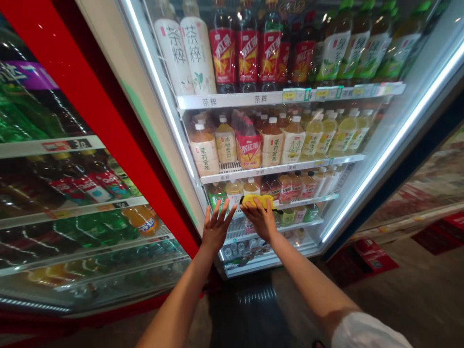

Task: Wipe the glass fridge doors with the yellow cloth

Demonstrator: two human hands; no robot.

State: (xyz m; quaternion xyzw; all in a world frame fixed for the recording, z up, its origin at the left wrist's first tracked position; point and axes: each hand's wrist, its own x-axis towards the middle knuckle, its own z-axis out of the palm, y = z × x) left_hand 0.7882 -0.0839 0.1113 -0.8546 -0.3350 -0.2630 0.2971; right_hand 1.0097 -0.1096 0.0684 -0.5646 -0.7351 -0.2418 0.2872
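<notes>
My right hand (260,220) has its fingers over a folded yellow cloth (264,200) with a dark edge, held in front of the lower shelves of a lit drinks cooler (232,99). To its left, my left hand (218,226) is raised with fingers spread and nothing in it. Its fingertips are near a green-labelled bottle (217,193) at the left end of a lower shelf. Whether either hand touches a glass pane cannot be made out. Behind the cloth, some bottles on that shelf are partly hidden.
Upper shelves hold tea bottles, among them red-labelled ones (248,57) and white ones (197,53). At left stands a red-framed cooler (145,159) with soda bottles. A lit door edge (391,150) slants along the right. Red printed panels (369,256) lie low at right.
</notes>
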